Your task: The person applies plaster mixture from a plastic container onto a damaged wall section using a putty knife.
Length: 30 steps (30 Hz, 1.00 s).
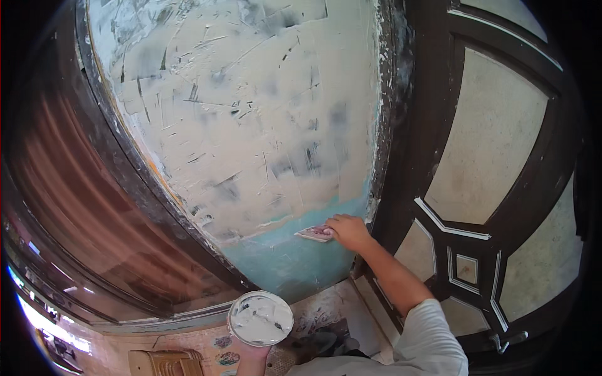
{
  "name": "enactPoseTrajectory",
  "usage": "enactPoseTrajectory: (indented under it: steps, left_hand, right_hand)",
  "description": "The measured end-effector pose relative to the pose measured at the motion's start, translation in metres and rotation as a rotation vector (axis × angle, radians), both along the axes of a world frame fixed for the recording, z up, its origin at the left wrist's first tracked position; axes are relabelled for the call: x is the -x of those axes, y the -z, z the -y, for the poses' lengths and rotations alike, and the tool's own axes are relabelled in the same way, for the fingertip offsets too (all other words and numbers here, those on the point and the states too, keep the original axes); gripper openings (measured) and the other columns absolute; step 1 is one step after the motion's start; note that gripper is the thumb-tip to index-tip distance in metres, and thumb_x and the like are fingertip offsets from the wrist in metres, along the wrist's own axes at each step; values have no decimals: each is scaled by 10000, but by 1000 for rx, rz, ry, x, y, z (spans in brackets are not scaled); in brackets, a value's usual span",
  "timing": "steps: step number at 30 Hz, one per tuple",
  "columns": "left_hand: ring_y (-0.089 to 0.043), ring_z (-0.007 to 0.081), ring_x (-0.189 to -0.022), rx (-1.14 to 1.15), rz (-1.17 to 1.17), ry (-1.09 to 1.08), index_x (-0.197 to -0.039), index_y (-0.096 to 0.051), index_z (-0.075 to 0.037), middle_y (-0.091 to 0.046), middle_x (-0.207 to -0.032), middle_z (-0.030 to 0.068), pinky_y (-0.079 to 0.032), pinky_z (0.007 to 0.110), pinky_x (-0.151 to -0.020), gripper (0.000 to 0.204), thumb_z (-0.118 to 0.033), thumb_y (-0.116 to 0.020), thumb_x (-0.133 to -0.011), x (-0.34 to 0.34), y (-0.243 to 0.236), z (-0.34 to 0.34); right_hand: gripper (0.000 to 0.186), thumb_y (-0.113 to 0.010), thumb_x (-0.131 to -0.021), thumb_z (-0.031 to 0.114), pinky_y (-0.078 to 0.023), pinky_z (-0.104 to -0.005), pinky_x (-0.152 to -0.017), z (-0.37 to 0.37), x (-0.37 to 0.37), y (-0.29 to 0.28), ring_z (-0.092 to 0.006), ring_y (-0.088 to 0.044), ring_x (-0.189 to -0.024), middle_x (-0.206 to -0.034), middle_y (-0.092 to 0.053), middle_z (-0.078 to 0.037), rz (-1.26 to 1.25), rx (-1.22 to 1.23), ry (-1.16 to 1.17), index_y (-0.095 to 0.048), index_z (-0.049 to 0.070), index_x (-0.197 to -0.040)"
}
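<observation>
My right hand (350,232) is closed around a putty knife (313,234), whose blade lies against or very near the wall, over a bare turquoise band (295,266). Above that band, the wall is coated in uneven off-white putty (251,144) with ridges, scratches and grey patches showing through. Low in the view, my left hand (252,354) holds up a round tub (233,319) from beneath, its fingers mostly hidden. White putty (262,315) with a few dark gaps fills the tub's opening.
A dark wooden door (433,94) with pale panels and a metal handle (509,341) stands at right. To the left, a dark frame surrounds glass with a reddish-brown curtain (94,207) behind it. A brown wooden piece (164,363) lies low at left on the patterned floor.
</observation>
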<state>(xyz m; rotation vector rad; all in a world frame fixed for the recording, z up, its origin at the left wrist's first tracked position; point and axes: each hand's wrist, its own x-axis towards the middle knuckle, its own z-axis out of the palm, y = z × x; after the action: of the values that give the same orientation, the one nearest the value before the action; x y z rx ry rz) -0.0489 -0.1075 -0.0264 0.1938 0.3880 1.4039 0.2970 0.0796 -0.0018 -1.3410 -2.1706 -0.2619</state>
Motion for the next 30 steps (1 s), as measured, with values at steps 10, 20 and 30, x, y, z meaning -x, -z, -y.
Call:
enactPoseTrajectory:
  steps: [10,20,30]
  left_hand:
    - [-463,373,-1287,-38,110,-63,-1343,-523,-97,-503,-1406,137,-333,564,-1092,582,-496,-370,-947,-20,17,1]
    - [-438,375,-1314,-92,258,-53,-1344,-526,-105,-496,-1416,133,-316,585,-1101,625,-551,-386,-928,-38,19,-13]
    - [-442,375,-1308,-149,219,-67,-1360,-508,-101,-491,-1416,145,-318,578,-1096,599,-509,-372,-943,-52,16,-16]
  right_hand:
    - [160,-566,-851,226,-530,-434,-644,-71,11,-256,-270,-673,-835,-975,-641,-82,653,-264,151,-588,125,-973]
    - [160,-609,-895,260,-498,-422,-722,5,-18,-450,-331,-625,-875,-902,-648,-99,397,-513,87,-635,120,-967]
    - [93,-585,-818,206,-525,-404,-613,-60,32,-201,-248,-669,-776,-777,-621,-57,779,-291,-141,-572,114,-824]
